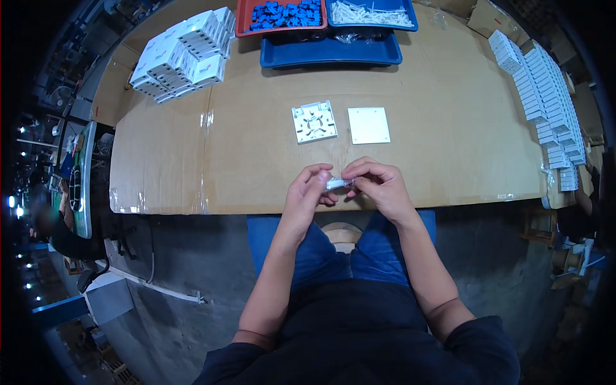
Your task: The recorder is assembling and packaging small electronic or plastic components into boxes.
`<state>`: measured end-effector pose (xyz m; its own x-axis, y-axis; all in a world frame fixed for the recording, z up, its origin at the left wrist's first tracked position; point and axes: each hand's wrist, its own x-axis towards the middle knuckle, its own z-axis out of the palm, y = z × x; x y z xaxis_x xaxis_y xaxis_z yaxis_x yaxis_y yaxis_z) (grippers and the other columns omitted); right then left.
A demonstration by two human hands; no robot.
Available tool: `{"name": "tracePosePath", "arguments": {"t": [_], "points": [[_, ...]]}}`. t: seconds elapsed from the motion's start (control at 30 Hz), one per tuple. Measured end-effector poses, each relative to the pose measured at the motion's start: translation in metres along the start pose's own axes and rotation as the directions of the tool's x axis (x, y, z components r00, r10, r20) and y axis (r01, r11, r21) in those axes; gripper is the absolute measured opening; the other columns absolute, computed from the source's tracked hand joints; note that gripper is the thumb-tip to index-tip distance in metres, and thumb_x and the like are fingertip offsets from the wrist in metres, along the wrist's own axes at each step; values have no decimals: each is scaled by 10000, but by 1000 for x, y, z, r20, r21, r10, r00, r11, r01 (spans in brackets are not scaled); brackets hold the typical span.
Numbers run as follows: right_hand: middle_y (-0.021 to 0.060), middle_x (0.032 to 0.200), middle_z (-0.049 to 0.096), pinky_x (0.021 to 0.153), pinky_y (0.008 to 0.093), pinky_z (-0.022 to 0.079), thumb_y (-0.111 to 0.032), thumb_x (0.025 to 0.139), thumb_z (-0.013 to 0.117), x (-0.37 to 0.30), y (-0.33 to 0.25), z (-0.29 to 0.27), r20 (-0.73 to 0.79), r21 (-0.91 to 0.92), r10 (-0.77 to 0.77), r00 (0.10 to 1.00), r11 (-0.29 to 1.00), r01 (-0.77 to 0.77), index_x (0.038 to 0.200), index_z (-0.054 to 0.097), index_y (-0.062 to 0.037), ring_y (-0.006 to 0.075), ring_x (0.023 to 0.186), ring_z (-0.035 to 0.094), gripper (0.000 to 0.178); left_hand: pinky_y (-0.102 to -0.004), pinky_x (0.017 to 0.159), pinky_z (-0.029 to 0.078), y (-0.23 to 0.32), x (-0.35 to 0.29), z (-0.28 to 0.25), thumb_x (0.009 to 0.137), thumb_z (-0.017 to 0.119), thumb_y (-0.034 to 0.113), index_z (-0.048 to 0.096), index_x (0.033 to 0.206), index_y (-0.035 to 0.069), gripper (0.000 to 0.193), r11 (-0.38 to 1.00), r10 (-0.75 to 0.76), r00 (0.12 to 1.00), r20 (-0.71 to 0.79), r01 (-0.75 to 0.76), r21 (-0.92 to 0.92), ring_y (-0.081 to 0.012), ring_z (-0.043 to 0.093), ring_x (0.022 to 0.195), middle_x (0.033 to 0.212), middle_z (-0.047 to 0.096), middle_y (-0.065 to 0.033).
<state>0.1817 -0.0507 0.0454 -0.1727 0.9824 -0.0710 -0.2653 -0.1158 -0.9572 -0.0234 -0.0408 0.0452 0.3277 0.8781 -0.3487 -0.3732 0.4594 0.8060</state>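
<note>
Close to the table's front edge, both hands meet over a small white piece [335, 184], apparently with clear wrapping at its right end; its exact kind is too small to tell. My left hand [310, 190] is closed around it from the left. The fingers of my right hand [380, 185] pinch its right end. Just beyond the hands lies an open white square plastic box base [314, 122], with clips and slots inside. Beside it on the right, a flat white square cover [369, 126] rests on the cardboard, apart from the base.
Blue clips fill a red tray [280, 31] at the back; white sticks fill a blue tray [416, 19], with another blue tray [330, 62] below. Stacked white boxes stand left [168, 59] and right [542, 90]. Cardboard [256, 173] covers the table. A person [70, 234] sits far left.
</note>
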Motion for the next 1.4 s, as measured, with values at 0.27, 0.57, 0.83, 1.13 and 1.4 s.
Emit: {"name": "tracePosePath", "arguments": {"t": [0.27, 0.57, 0.83, 1.13, 1.4], "points": [[124, 1211, 712, 904, 294, 556, 93, 939, 619, 2, 9, -6, 24, -174, -56, 998, 983, 60, 986, 789, 10, 182, 1035, 689, 195, -213, 727, 499, 0, -1, -13, 1013, 703, 75, 667, 1255, -21, 263, 954, 108, 994, 33, -113, 278, -44, 597, 793, 922, 686, -7], [110, 1291, 705, 871, 244, 536, 76, 940, 641, 5, -9, -3, 33, -279, -2, 999, 960, 11, 1040, 785, 4, 144, 1078, 672, 189, -189, 735, 485, 11, 0, -15, 936, 751, -37, 675, 1271, -26, 343, 897, 159, 985, 73, -175, 406, -35, 585, 824, 904, 639, 20], [88, 1266, 686, 865, 243, 569, 55, 944, 701, 39, -8, 2, 9, -292, -100, 995, 951, 98, 1160, 746, 25, 141, 1061, 681, 224, -262, 814, 533, 35, 28, -22, 891, 770, -17, 720, 1216, -11, 329, 661, 366, 910, 192, -400, 635, -113, 632, 881, 1008, 684, -44], [110, 1132, 731, 802, 308, 591, -17, 944, 725, 100, -14, -3, 136, -653, -336, 932, 677, 339, 1115, 740, 24, 208, 951, 722, 176, -325, 832, 536, 63, 84, -44, 941, 718, 60, 751, 1114, 2, 186, 241, 540, 763, 356, -546, 802, -227, 699, 909, 1032, 733, -124], [104, 972, 734, 762, 369, 529, -73, 894, 776, 127, -7, -9, 235, -771, -464, 854, 446, 455, 1057, 760, -20, 252, 867, 659, 172, -310, 798, 531, 67, 101, -43, 966, 697, 93, 707, 1145, -7, 205, 458, 435, 879, 196, -404, 792, -168, 645, 844, 925, 713, -96]]}}
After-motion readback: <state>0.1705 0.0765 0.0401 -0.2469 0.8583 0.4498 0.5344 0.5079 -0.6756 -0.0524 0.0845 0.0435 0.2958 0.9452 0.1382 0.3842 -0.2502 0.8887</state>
